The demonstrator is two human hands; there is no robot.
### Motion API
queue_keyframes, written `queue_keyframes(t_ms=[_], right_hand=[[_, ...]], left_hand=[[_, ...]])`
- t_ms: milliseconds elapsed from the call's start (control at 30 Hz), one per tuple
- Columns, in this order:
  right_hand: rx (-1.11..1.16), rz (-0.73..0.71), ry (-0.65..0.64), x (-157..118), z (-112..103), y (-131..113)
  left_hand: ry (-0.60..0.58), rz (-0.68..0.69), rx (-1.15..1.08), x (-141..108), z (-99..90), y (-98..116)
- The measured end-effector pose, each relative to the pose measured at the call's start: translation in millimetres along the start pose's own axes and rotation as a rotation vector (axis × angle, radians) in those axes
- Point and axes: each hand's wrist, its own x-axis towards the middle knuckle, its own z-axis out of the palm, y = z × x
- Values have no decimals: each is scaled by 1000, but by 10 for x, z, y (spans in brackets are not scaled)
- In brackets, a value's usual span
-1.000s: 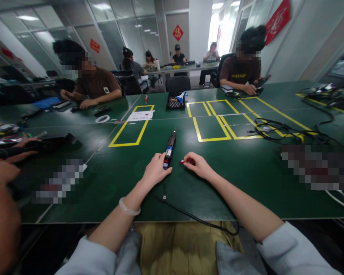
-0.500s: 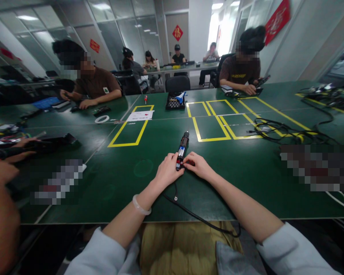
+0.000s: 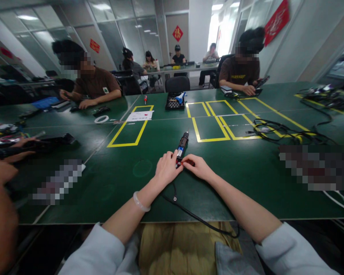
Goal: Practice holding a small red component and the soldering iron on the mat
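Note:
A slim black tool that looks like an electric screwdriver (image 3: 183,143) lies on the green table (image 3: 149,183), its tip pointing away from me. A silver and blue motor part shows along its open side. My left hand (image 3: 167,168) is closed around its rear end from the left. My right hand (image 3: 198,166) meets that end from the right, thumb and fingers pinched by a small red part (image 3: 177,163); what they pinch is hidden. A black cord (image 3: 195,217) with a small ring-shaped end piece near it runs from below my left hand over the table edge.
Yellow tape rectangles (image 3: 211,139) mark the table ahead. Beyond are a black tray (image 3: 172,103), a red screwdriver (image 3: 145,99), a white paper (image 3: 139,116) and a tape roll (image 3: 101,119). Black cables (image 3: 275,128) lie right. A co-worker's arm (image 3: 1,214) is close on the left.
My hands have shifted very slightly around the tool's rear end, my right fingers a little closer in. The tool stays in nearly the same place.

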Motion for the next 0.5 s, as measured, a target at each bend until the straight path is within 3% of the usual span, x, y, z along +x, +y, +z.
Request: queue_keyframes(t_ms=[233,500], right_hand=[[-30,21,-12,-3,-10,55],[-72,19,-35,-2,-31,6]], left_hand=[[-24,-15,79,-165,-150,-379],[-76,-175,234,-561,-369,-1303]])
